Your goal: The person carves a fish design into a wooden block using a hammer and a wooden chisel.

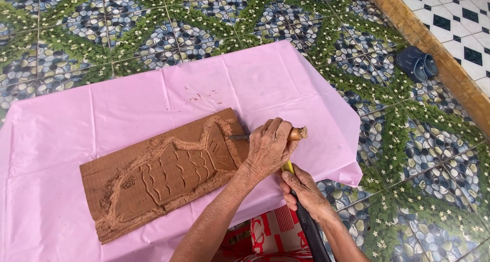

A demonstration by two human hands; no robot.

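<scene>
A brown wooden board [168, 175] with a fish carved in relief lies tilted on a pink tablecloth [102, 114]. My left hand [268, 147] grips a chisel with a wooden handle [297, 134]; its metal blade [237, 137] touches the board's right end, by the fish's tail. My right hand [305, 188] sits just below and holds a hammer with a black and yellow handle [309, 226]. The hammer's head is hidden behind my left hand.
The table stands on a floor [204, 22] tiled with a pebble and leaf pattern. A pair of blue sandals [417, 64] lies at the upper right beside a wooden threshold [434, 47]. Red and white patterned cloth [270, 231] shows below the table edge.
</scene>
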